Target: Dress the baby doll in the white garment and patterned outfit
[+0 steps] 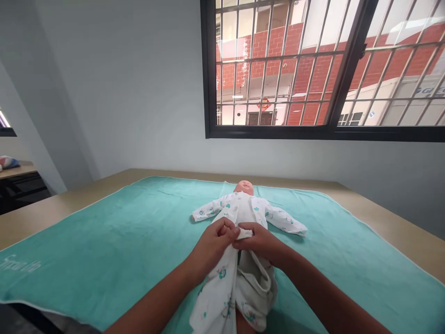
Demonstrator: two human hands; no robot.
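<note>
A baby doll [244, 187] lies on its back, head toward the wall, its arms spread in printed sleeves. It wears a white baby romper [222, 273] with teal prints, whose front is partly open over the chest and legs. My left hand [219, 239] pinches the romper's edge at the doll's middle. Close beside it, my right hand [259, 241] grips a folded white edge of the same cloth between thumb and fingers. The fingertips of both hands nearly meet. Below them, one leg part of the romper hangs loose and bunched. The doll's lower body is mostly covered.
A teal towel [114, 241] is spread over a wooden table [385, 213]. Behind it stand a grey wall [149, 93] and a barred window [278, 69]. Another table [15, 171] with a colourful item is at the far left.
</note>
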